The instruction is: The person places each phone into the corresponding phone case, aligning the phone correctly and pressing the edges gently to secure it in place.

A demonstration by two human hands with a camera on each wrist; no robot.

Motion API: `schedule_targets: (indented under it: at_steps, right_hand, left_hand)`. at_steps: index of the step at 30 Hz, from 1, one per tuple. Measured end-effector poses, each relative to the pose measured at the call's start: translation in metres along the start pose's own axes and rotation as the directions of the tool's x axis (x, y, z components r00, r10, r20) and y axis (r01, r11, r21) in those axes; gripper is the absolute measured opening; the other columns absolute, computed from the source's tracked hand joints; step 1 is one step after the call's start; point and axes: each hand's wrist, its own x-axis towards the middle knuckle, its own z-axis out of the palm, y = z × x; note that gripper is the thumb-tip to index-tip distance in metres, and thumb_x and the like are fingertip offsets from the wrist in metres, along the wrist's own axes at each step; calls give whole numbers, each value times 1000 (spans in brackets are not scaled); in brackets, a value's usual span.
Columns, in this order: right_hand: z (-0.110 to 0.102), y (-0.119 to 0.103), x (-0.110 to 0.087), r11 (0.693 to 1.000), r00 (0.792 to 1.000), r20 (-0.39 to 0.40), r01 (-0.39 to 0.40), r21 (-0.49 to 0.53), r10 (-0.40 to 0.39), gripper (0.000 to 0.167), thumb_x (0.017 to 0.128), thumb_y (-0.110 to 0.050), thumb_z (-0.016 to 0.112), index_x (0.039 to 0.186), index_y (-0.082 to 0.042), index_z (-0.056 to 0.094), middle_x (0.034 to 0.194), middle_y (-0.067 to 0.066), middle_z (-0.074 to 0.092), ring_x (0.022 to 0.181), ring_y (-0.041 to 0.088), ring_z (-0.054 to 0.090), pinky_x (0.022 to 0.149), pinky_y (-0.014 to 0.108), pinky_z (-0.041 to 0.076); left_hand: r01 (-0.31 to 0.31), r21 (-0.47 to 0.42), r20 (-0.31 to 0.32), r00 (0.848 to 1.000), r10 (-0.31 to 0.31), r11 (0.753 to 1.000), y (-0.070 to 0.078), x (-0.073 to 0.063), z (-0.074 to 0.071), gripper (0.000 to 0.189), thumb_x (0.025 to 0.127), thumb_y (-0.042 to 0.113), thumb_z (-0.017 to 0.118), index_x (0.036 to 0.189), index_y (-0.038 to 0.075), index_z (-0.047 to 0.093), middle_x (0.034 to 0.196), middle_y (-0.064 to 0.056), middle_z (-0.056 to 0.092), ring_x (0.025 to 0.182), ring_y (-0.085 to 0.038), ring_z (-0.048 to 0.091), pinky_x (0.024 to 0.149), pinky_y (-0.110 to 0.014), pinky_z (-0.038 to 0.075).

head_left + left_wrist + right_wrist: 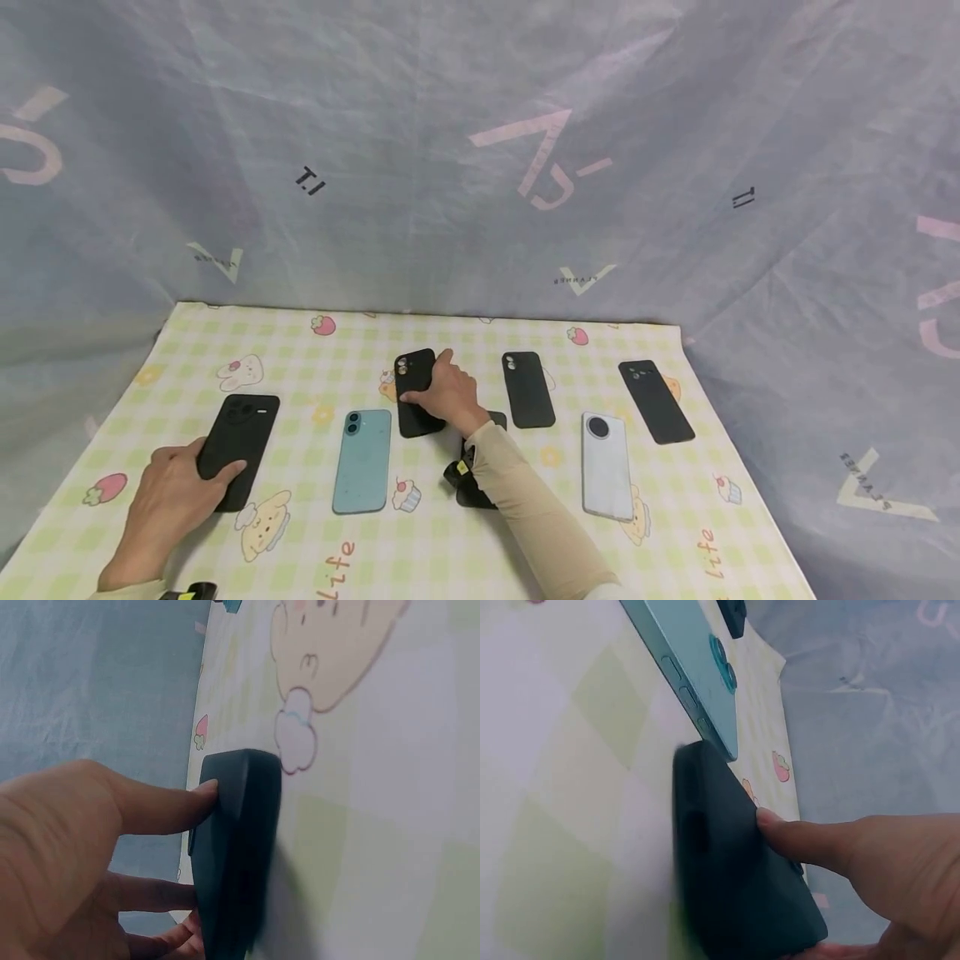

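Observation:
At the left of the table, my left hand (174,483) grips a black phone (242,446) by its sides, thumb on one edge and fingers on the other. In the left wrist view this phone (236,840) stands tilted above the cloth. Farther back near the middle, a black phone case (415,379) with small round lens openings is held by my right hand (450,390). The right wrist view shows the case (735,862) pinched with the thumb along one edge. A teal phone (362,462) lies between the two hands.
Partly under my right forearm lies a black phone-shaped thing (491,429). To the right are another black case (528,390), a white phone (606,467) with a round camera, and a black flat case (656,402). A checked cloth (292,358) covers the table; grey curtains (420,167) surround it.

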Motion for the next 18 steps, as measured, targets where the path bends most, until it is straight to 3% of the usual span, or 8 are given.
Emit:
schedule_targets:
  at_steps: [2, 6, 8, 10, 12, 14, 16, 18]
  right_hand:
    - [-1, 3, 0, 998, 1000, -1, 3, 60, -3, 95, 90, -46, 89, 154, 6, 42, 110, 23, 73, 89, 35, 73, 80, 47, 60]
    - [-5, 10, 3, 985, 1000, -22, 1, 171, 3, 60, 96, -34, 84, 138, 3, 62, 113, 20, 73, 94, 34, 72, 80, 45, 60]
    - [-8, 13, 5, 974, 999, -35, 0, 225, 8, 42, 99, -27, 81, 128, 1, 69, 107, 16, 74, 89, 29, 71, 76, 41, 58]
    - [-10, 17, 8, 962, 999, -35, 8, 272, 1, 24, 102, -22, 77, 109, 1, 73, 90, 10, 70, 75, 24, 65, 67, 36, 52]
    - [-11, 20, 10, 949, 1000, -22, 10, 316, -3, 24, 104, -20, 73, 89, -3, 68, 74, 3, 60, 63, 18, 55, 60, 32, 43]
    - [-13, 22, 12, 927, 1000, 5, 4, 376, -6, 36, 106, -20, 70, 75, -9, 57, 63, -2, 46, 56, 15, 44, 57, 31, 35]
    - [-15, 25, 12, 898, 999, 39, -12, 440, -6, 45, 107, -21, 68, 69, -14, 47, 59, -4, 37, 52, 15, 37, 55, 31, 32]
    - [-17, 28, 11, 870, 998, 67, -39, 492, 7, 46, 108, -22, 68, 68, -17, 46, 57, -6, 36, 52, 14, 36, 54, 30, 32]
  left_hand:
    - [-9, 5, 0, 1000, 9, 1000, -1, 0, 1, 97, 104, 48, 67, 156, -22, 24, 147, -53, 22, 134, -70, 28, 106, -79, 33]
    - [-4, 13, 2, 1000, 4, 1000, -2, 0, 2, 98, 104, 51, 66, 156, -21, 27, 146, -51, 22, 135, -70, 26, 105, -79, 34]
    - [1, 14, -1, 1000, -1, 1000, -3, 0, 3, 98, 103, 53, 66, 156, -20, 28, 146, -50, 23, 135, -70, 25, 104, -79, 34]
    - [2, 15, -11, 1000, -2, 1000, -4, 0, 3, 97, 103, 53, 67, 156, -19, 30, 145, -49, 24, 135, -69, 26, 103, -79, 35]
    - [0, 16, -23, 1000, 0, 1000, -4, 0, 3, 97, 102, 53, 67, 156, -19, 31, 145, -49, 25, 134, -68, 28, 102, -79, 36]
    - [-1, 15, -28, 1000, 2, 1000, -5, 1, 3, 97, 102, 53, 68, 156, -19, 31, 145, -49, 26, 134, -68, 29, 102, -79, 36]
    - [2, 12, -30, 1000, -1, 1000, -5, 1, 4, 99, 102, 55, 67, 156, -19, 30, 146, -49, 25, 135, -68, 29, 102, -79, 36]
    - [9, 4, -26, 1000, -9, 1000, -5, 1, 6, 100, 101, 56, 67, 157, -18, 29, 147, -49, 24, 136, -68, 28, 103, -79, 36]
